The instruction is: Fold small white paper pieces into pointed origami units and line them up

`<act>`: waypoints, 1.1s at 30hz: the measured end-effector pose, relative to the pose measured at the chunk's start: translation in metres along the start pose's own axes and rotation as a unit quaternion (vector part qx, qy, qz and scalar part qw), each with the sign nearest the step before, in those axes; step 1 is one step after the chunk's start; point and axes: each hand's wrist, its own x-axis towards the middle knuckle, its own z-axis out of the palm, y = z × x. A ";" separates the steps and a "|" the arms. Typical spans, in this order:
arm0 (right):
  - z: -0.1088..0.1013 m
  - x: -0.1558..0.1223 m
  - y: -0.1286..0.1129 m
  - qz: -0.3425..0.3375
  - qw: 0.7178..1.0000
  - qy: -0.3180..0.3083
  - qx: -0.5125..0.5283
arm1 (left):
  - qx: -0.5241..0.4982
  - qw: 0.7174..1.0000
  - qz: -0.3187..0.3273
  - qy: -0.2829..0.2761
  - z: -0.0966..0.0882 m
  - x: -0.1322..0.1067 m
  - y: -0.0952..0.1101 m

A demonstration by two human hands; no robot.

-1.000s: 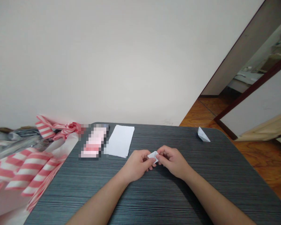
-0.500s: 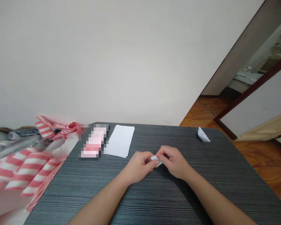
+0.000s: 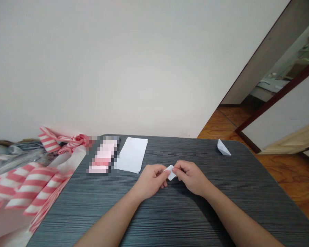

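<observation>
A small piece of folded white paper (image 3: 171, 173) is held between my two hands, above the middle of the dark table (image 3: 154, 219). My left hand (image 3: 152, 181) pinches its left edge between thumb and fingers. On the opposite edge, my right hand (image 3: 191, 176) grips it with thumb and forefinger. Fingertips hide parts of the paper, and its exact folded shape is hard to make out. A folded white paper boat (image 3: 223, 148) rests near the table's far right corner.
A stack of white paper sheets (image 3: 133, 155) lies at the far left of the table. Beside it is a pixelated pinkish object (image 3: 103, 156). Red-and-white striped cloth (image 3: 32, 185) is heaped left of the table. A pale wall (image 3: 144, 68) rises behind.
The folded paper has turned, so more of its face shows between my hands. My left hand has shifted slightly left; my right hand has hardly moved.
</observation>
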 end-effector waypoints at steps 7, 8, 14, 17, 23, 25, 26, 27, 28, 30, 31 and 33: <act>0.002 0.001 -0.001 -0.037 0.999 -0.015 -0.021 | 0.012 1.000 0.004 0.021 0.001 -0.001 0.002; 0.002 0.001 -0.002 -0.041 0.999 -0.018 -0.018 | 0.015 1.000 0.005 0.021 0.001 -0.001 0.002; 0.001 0.000 -0.005 -0.029 0.999 -0.018 0.009 | 0.021 0.999 0.017 0.018 0.000 -0.002 0.005; 0.002 -0.001 -0.004 -0.006 0.999 -0.025 0.032 | 0.038 0.998 0.031 0.033 -0.001 -0.002 0.005; 0.004 -0.002 0.005 0.029 0.996 0.003 0.088 | 0.028 0.994 0.051 0.089 -0.004 -0.002 0.004; 0.004 -0.002 0.008 0.042 0.993 0.020 0.108 | -0.011 0.992 0.047 0.115 -0.004 0.000 0.003; 0.005 -0.002 0.010 0.052 0.991 0.024 0.122 | -0.034 0.991 0.043 0.125 -0.003 0.001 0.002; 0.005 -0.002 0.011 0.061 0.989 0.027 0.135 | -0.056 0.989 0.039 0.133 -0.003 0.002 0.002; 0.006 -0.002 0.013 0.068 0.986 0.030 0.147 | -0.080 0.986 0.036 0.139 -0.002 0.003 0.001; 0.007 -0.002 0.015 0.072 0.983 0.037 0.167 | -0.130 0.980 0.032 0.147 -0.001 0.004 -0.001; 0.007 -0.002 0.016 0.071 0.981 0.044 0.177 | -0.158 0.976 0.029 0.149 -0.001 0.005 -0.003; 0.008 -0.003 0.018 0.068 0.976 0.056 0.199 | -0.208 0.967 0.024 0.146 0.000 0.007 -0.005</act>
